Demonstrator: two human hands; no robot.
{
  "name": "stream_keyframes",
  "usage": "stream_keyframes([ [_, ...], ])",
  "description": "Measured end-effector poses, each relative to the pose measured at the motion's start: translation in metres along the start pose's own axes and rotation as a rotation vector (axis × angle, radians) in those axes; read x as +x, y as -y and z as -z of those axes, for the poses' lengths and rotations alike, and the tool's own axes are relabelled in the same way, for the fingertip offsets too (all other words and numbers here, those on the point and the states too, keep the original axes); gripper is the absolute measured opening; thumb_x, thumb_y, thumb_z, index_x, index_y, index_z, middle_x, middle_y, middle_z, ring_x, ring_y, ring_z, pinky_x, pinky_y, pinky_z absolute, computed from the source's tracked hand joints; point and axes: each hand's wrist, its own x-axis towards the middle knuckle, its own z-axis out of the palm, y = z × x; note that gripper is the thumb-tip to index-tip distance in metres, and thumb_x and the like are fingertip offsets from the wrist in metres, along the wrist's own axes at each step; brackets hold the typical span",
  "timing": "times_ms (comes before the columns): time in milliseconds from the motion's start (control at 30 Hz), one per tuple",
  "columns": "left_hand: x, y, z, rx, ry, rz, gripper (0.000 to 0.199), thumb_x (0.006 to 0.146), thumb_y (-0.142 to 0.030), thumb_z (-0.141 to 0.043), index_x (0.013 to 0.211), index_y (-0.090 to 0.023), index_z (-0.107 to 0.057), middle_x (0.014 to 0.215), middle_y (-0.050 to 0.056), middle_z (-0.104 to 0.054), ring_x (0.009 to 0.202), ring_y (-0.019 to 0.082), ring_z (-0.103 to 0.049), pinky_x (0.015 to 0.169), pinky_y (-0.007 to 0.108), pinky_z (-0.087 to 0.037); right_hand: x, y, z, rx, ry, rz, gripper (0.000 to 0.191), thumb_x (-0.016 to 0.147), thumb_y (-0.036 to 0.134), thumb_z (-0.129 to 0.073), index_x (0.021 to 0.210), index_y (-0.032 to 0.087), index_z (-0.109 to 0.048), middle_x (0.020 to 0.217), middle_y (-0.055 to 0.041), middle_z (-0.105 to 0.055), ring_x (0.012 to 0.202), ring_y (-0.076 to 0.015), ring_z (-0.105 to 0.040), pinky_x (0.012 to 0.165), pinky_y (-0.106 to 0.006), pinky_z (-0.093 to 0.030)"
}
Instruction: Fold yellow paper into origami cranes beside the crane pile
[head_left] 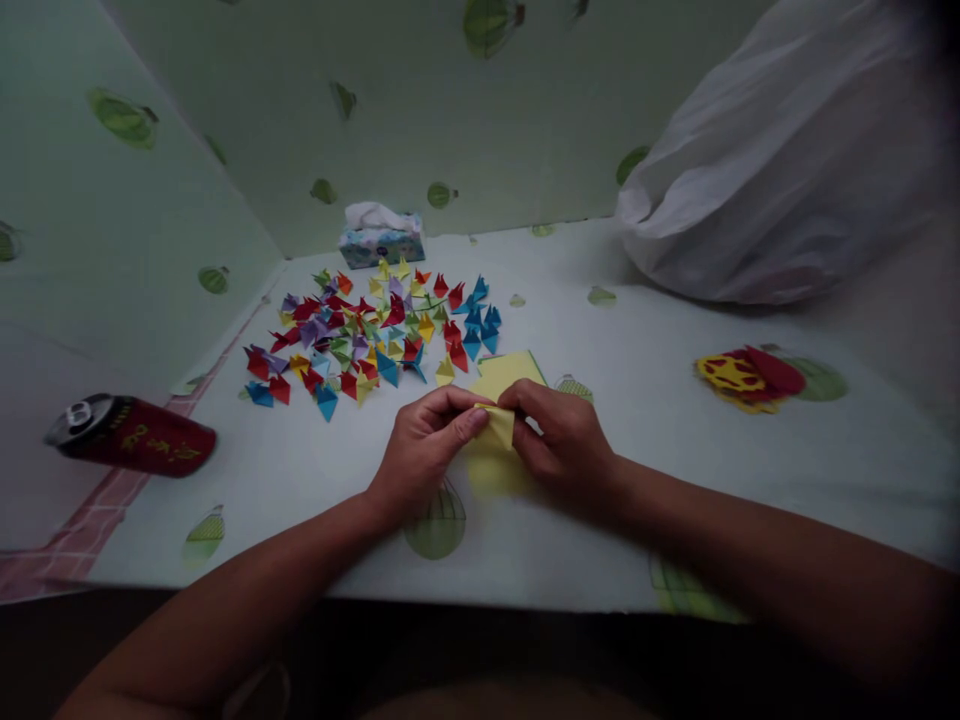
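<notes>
Between my two hands, above the white table point(300, 530), is a small folded piece of yellow paper point(498, 428). My left hand point(424, 445) pinches its left side between thumb and index finger. The right side of the paper is gripped by my right hand point(566, 435), whose fingers are curled and partly hidden. Just behind the hands lies a stack of yellow paper sheets point(514, 370) with a green edge showing. A wide group of small folded paper cranes point(352, 330) in red, blue, yellow, green and purple spreads behind and to the left.
A dark red can point(142, 435) stands tilted in view at the left. A tissue box point(382, 240) is by the back wall. On the right are a large white plastic bag point(750, 190) and red and yellow cut-out pieces point(750, 377).
</notes>
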Motion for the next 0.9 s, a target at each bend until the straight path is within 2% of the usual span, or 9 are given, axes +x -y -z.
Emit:
stream_keyframes([
  [233, 0.0018, 0.0012, 0.0019, -0.004, -0.016, -0.015, 0.016, 0.077, -0.031, -0.083, 0.081, -0.018, -0.075, 0.080, 0.001, -0.069, 0.074, 0.012, -0.060, 0.069, 0.022, -0.048, -0.0005, -0.0045, -0.0011, 0.049, 0.015, 0.034, 0.021, 0.082, 0.004, -0.042, 0.087, 0.023, -0.051, 0.075, -0.0012, -0.061, 0.067, -0.0144, -0.056, 0.059, -0.026, -0.042],
  [500, 0.0018, 0.0035, 0.0040, 0.006, 0.012, 0.031, 0.016, 0.082, -0.033, -0.078, 0.086, -0.018, -0.076, 0.079, 0.001, -0.069, 0.073, 0.011, -0.060, 0.070, 0.023, -0.046, -0.0016, -0.0049, -0.0012, 0.014, 0.026, 0.012, 0.019, 0.086, 0.005, -0.044, 0.081, 0.022, -0.050, 0.069, 0.0000, -0.057, 0.060, -0.0132, -0.051, 0.056, -0.025, -0.038],
  [733, 0.0026, 0.0026, 0.0030, 0.007, 0.006, 0.042, 0.018, 0.077, -0.032, -0.081, 0.078, -0.017, -0.073, 0.072, 0.000, -0.066, 0.068, 0.011, -0.057, 0.067, 0.024, -0.045, -0.0031, -0.0062, -0.0030, 0.029, 0.028, 0.016, 0.021, 0.086, 0.004, -0.043, 0.089, 0.022, -0.054, 0.076, -0.0019, -0.065, 0.068, -0.0140, -0.058, 0.061, -0.025, -0.044],
  [900, 0.0027, 0.0085, 0.0043, -0.043, 0.028, 0.066, 0.015, 0.083, -0.033, -0.077, 0.083, -0.018, -0.074, 0.074, 0.000, -0.068, 0.069, 0.011, -0.059, 0.069, 0.023, -0.046, -0.0026, -0.0055, -0.0029, -0.011, 0.021, 0.037, 0.019, 0.090, 0.007, -0.043, 0.088, 0.022, -0.054, 0.074, -0.0017, -0.065, 0.065, -0.0142, -0.058, 0.059, -0.025, -0.043],
])
